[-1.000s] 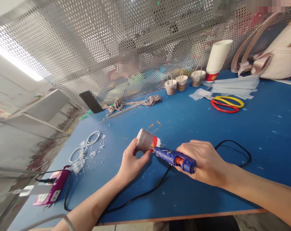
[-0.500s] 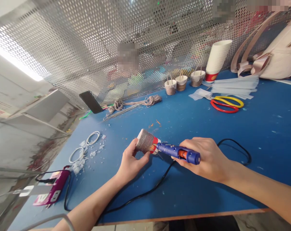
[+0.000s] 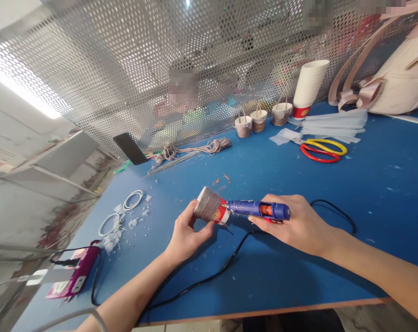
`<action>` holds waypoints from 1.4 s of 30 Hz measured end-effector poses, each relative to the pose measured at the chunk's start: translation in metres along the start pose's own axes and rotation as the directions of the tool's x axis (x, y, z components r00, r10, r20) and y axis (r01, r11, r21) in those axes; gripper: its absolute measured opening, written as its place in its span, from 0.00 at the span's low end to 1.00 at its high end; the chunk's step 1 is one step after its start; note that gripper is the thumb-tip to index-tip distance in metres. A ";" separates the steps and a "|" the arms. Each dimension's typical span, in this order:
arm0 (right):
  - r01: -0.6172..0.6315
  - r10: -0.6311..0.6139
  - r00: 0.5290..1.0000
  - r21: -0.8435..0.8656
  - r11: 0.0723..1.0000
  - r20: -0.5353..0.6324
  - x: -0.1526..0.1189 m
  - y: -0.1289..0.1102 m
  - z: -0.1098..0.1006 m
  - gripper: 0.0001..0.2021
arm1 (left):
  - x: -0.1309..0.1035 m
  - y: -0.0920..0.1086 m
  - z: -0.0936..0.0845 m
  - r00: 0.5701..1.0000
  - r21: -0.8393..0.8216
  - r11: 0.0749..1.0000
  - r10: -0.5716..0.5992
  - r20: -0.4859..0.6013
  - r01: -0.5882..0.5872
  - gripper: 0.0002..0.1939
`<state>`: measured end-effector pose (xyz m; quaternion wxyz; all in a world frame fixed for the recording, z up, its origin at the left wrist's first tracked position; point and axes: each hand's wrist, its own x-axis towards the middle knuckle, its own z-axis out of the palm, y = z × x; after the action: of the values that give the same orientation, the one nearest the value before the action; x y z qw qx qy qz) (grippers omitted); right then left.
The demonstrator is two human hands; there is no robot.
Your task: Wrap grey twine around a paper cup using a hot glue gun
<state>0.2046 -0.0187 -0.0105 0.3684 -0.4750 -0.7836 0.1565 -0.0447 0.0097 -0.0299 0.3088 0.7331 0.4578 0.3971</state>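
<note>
My left hand [image 3: 188, 233] grips a paper cup [image 3: 209, 205] lying tilted, its wider part wrapped in grey-brown cord, with red and white paper showing toward its base. A loose cord end sticks out below the base. My right hand [image 3: 295, 221] is closed around a blue glue gun [image 3: 257, 209]. The gun's nozzle points left and meets the cup's red band beside the edge of the wrapped cord. A black cable runs across the blue table [image 3: 264, 281] below the hands.
Along the back are a phone [image 3: 130, 148], bundled cord [image 3: 209, 146], small cord-wrapped cups [image 3: 259, 121], stacked cups [image 3: 310, 85], glue sticks [image 3: 335, 125], scissors [image 3: 324, 151] and a bag [image 3: 398, 78]. White rings [image 3: 132, 200], scraps and a purple power strip [image 3: 78, 272] lie left.
The glue gun has turned to lie more level, its rear end raised, and its nozzle sits slightly higher on the cup. My right hand has shifted slightly with it.
</note>
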 end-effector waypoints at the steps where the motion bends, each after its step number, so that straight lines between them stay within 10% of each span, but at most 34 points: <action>1: 0.009 -0.009 1.000 -0.001 1.000 -0.007 0.000 0.000 0.000 0.13 | 0.000 0.000 0.000 1.000 -0.005 1.000 -0.005 -0.001 0.005 0.11; 32: -0.320 0.255 0.942 0.350 0.880 0.219 0.012 0.005 -0.012 0.17 | 0.004 0.007 -0.004 0.999 -0.122 0.992 -0.002 0.040 0.007 0.12; 42: -0.206 0.168 0.968 0.207 0.956 0.188 0.002 -0.006 -0.001 0.13 | 0.003 0.008 0.002 0.999 -0.122 0.992 -0.008 0.050 0.014 0.10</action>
<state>0.2010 -0.0200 -0.0053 0.3358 -0.4877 -0.7404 0.3180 -0.0391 0.0095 -0.0232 0.3669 0.7198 0.4288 0.4044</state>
